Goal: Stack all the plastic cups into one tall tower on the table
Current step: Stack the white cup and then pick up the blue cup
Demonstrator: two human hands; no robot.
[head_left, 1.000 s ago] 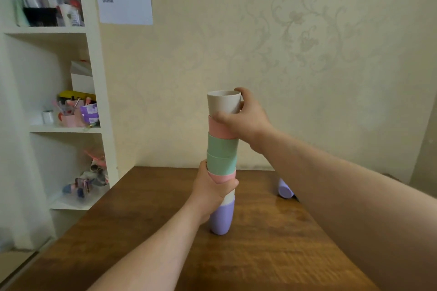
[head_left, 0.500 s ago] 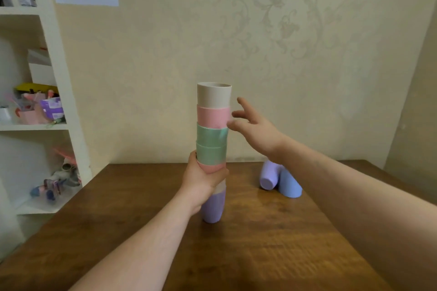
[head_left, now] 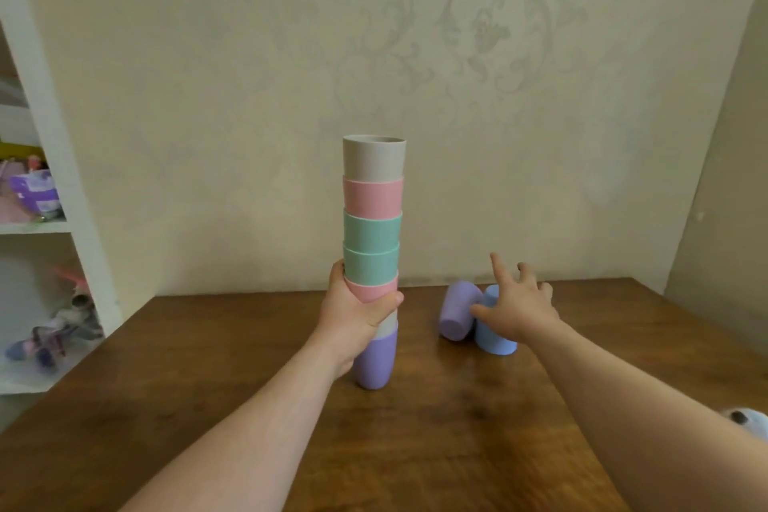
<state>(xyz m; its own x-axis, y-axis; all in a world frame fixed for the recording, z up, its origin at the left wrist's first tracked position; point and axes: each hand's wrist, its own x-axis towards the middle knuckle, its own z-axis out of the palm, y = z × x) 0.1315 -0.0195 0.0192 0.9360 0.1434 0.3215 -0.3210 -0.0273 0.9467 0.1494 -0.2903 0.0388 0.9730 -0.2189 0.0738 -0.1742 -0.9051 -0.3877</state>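
Observation:
A tower of nested plastic cups (head_left: 372, 229) stands upright on the wooden table (head_left: 457, 420), with a purple cup at the bottom and a beige cup on top. My left hand (head_left: 357, 314) is wrapped around its lower part. To the right, a purple cup (head_left: 457, 310) and a blue cup (head_left: 492, 335) lie together near the wall. My right hand (head_left: 515, 301) hovers over those two with its fingers spread and holds nothing.
A white shelf unit (head_left: 54, 162) with clutter stands at the left, beside the table's left edge. The papered wall (head_left: 498, 96) runs right behind the table. A small white object (head_left: 746, 420) shows at the right edge.
My right hand let go of the tower's top and dropped down to the right, over the two loose cups. My left hand kept its hold. The view shifted right.

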